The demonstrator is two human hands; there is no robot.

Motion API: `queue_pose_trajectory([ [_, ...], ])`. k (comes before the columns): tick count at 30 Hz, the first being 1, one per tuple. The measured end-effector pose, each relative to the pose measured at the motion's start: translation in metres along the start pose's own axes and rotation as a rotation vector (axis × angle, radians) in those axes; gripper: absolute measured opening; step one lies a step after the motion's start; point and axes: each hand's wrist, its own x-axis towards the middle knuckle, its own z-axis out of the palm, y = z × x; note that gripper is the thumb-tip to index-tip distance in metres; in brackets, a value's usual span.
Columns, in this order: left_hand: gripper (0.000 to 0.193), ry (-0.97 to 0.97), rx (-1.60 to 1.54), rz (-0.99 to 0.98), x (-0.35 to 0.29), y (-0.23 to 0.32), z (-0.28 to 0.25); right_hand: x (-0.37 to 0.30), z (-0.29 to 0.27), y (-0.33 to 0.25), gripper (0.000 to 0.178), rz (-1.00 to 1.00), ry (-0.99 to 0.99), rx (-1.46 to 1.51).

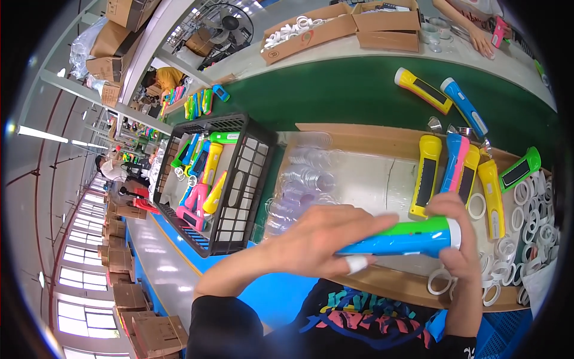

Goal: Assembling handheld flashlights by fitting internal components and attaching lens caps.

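A blue-and-green flashlight [402, 239] lies level across both hands above the near part of a shallow cardboard tray [359, 133]. My left hand [317, 236], white tape around its thumb, is wrapped about the flashlight's left end. The fingers of my right hand [463, 242] grip the wider head on the right, around its white rim. Just beyond, several flashlights lie in the tray, among them a yellow one [427, 173] with a dark panel and a blue-and-pink one [455, 157]. Loose white rings [521, 216] are heaped to the right of my right hand; stacked clear discs [306, 173] lie beyond my left hand.
A black plastic crate [236, 191] with colourful flashlights stands left of the tray. Yellow [423, 90] and blue [464, 106] flashlights rest on the green belt [335, 99]. Across it are a box of white parts [308, 36] and another person's hand [480, 42].
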Motion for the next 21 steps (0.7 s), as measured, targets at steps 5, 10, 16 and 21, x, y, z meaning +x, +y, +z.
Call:
queue_pose_trajectory([
  [5, 0.052, -0.398, -0.856, -0.350, -0.017, -0.034, 0.030, 0.007, 0.028, -0.040, 0.058, -0.540, -0.119, -0.348],
  [10, 0.044, 0.136, 0.820, 0.208, 0.016, -0.003, 0.023, 0.023, 0.030, 0.009, 0.035, 0.476, 0.394, 0.187],
  [16, 0.050, 0.107, -0.168, -0.169, -0.006, -0.024, 0.032, 0.010, 0.032, 0.003, 0.049, 0.098, 0.282, -0.027],
  [21, 0.057, 0.163, 0.584, 0.171, 0.018, -0.016, 0.052, 0.013, 0.027, 0.026, 0.044, 0.511, 0.544, 0.518],
])
